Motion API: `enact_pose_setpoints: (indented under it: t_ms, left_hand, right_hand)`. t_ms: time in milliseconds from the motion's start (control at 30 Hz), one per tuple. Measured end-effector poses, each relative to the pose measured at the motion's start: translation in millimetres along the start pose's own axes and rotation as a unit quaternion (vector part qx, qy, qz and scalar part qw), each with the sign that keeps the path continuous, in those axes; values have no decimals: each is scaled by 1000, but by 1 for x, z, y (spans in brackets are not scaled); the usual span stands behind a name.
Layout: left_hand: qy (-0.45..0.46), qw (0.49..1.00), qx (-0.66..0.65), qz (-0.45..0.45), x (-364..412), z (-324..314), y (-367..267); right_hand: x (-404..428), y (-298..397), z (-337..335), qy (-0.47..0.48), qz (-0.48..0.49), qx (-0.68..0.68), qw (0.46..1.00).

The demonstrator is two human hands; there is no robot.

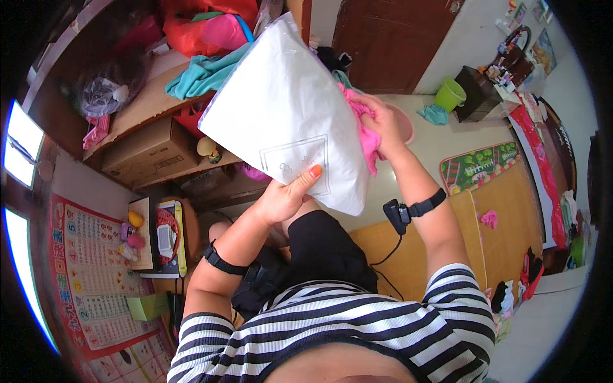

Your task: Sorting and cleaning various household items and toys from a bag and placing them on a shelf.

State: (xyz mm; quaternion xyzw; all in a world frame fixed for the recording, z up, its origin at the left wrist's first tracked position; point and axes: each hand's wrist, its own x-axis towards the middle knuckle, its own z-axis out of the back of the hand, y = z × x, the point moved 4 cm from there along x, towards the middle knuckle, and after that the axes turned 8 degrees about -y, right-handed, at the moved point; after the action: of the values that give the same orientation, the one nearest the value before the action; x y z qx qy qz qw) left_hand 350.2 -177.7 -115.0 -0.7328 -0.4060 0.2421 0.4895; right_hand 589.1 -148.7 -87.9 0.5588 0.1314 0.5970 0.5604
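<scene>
A large white plastic bag (282, 105) with printing near its lower edge is held up before me, tilted. My left hand (292, 194) grips its bottom edge, the thumb lying over the front. At the bag's right side, my right hand (376, 119) has its fingers closed on a pink cloth (366, 131), which lies against the bag. The bag hides part of the cloth and whatever is behind it. To the left, a teal cloth (206, 76) hangs over the edge of a wooden shelf (129, 115).
A cardboard box (148, 153) and a small figurine (209, 149) stand on the lower shelf, left. A wooden board surface (426, 239) is at my right. Farther off are a green bucket (450, 93), a patterned mat (479, 165) and a brown door (383, 43).
</scene>
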Motion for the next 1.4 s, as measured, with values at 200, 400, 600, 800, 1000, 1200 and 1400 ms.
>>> enact_pose_setpoints:
  t_ms: [200, 400, 600, 800, 1000, 1200, 1400]
  left_hand:
    - [85, 983, -129, 102, 19, -11, -6]
    - [45, 989, 5, 143, 51, -8, 16]
    - [-57, 968, 232, -76, 80, -19, 26]
    - [21, 990, -132, 39, 66, -62, -4]
    - [-45, 963, -255, 77, 64, -29, 22]
    - [-16, 971, -224, 80, 49, -26, 19]
    - [0, 994, -104, 23, 51, 0, 40]
  right_hand:
    - [-4, -16, 43, 34, -285, 230, 930]
    - [-30, 43, 68, 165, -248, 334, 894]
    - [-36, 59, 79, 80, -208, 175, 959]
    - [-73, 94, 14, 76, 242, -207, 945]
    - [-62, 76, -7, 73, 300, -116, 944]
    - [-8, 60, 0, -73, 191, -98, 974]
    - [-16, 118, -63, 23, 420, -117, 900]
